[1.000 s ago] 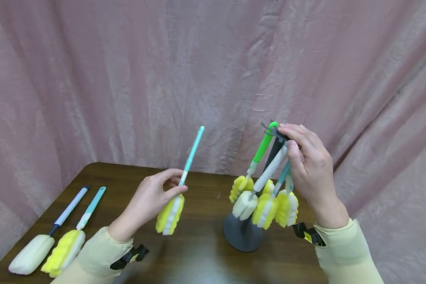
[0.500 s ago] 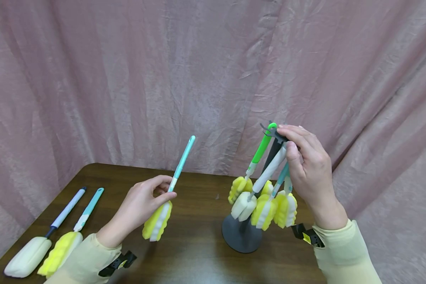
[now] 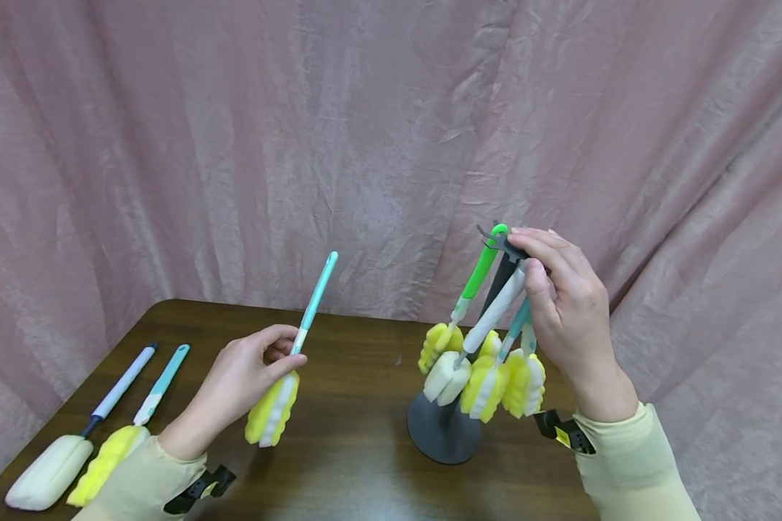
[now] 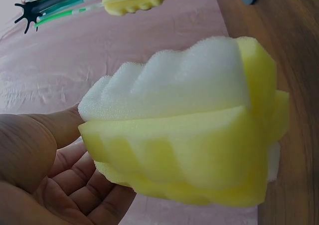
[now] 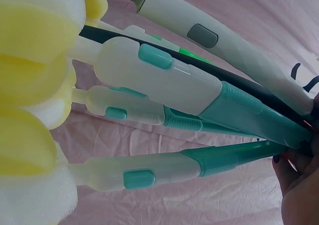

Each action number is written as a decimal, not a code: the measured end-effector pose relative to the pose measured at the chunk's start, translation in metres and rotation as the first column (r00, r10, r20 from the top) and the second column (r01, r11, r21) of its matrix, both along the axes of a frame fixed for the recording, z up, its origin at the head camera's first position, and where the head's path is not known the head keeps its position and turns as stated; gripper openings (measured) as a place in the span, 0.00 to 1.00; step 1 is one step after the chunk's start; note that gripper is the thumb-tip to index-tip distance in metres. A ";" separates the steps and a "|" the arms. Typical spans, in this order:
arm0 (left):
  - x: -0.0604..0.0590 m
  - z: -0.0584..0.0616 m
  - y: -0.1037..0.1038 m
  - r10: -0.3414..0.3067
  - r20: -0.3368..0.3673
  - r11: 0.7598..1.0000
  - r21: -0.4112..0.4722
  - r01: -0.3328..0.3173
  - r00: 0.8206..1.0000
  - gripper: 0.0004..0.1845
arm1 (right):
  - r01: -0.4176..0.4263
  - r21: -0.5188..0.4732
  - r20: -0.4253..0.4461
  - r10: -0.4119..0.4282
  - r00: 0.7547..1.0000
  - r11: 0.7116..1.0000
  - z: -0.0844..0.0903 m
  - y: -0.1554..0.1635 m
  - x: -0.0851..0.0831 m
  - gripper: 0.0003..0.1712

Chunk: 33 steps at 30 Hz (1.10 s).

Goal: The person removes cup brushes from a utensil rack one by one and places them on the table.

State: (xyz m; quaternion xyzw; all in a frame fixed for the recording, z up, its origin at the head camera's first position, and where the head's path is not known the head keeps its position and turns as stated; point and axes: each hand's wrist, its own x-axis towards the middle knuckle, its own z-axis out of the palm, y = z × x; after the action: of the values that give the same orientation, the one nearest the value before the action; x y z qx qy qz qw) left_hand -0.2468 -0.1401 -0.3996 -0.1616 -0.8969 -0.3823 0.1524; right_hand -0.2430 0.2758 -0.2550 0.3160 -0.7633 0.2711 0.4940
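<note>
The left hand pinches a teal sponge brush above the tabletop, at 9 o'clock from the rack. The right hand has its fingers curled round the rack's top hook. Tugging there could tip the rack, since its hung brushes crowd one side.

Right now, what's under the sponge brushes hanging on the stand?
Under the hanging sponge brushes sits the stand's round grey base on the brown table. The sponges cover most of the stand's pole, so where it joins the base is hidden.
</note>
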 end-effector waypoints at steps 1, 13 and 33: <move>0.000 0.000 -0.001 0.004 -0.003 1.000 -0.006 -0.004 1.000 0.16 | 0.000 0.000 0.000 0.000 1.000 1.000 0.000 0.000 0.000 0.22; 0.002 -0.001 -0.020 0.047 -0.025 0.997 -0.059 -0.049 0.999 0.17 | 0.005 -0.001 -0.001 -0.005 1.000 1.000 0.001 -0.001 0.000 0.22; 0.010 -0.019 -0.052 0.159 0.003 0.977 -0.148 -0.157 0.987 0.21 | 0.005 -0.003 -0.002 -0.005 1.000 1.000 0.000 -0.001 0.001 0.22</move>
State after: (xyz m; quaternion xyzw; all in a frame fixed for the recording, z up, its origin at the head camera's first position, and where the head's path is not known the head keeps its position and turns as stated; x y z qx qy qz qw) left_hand -0.2372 -0.1918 -0.4181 -0.0978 -0.9338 -0.3029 0.1631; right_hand -0.2422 0.2747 -0.2549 0.3139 -0.7632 0.2707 0.4957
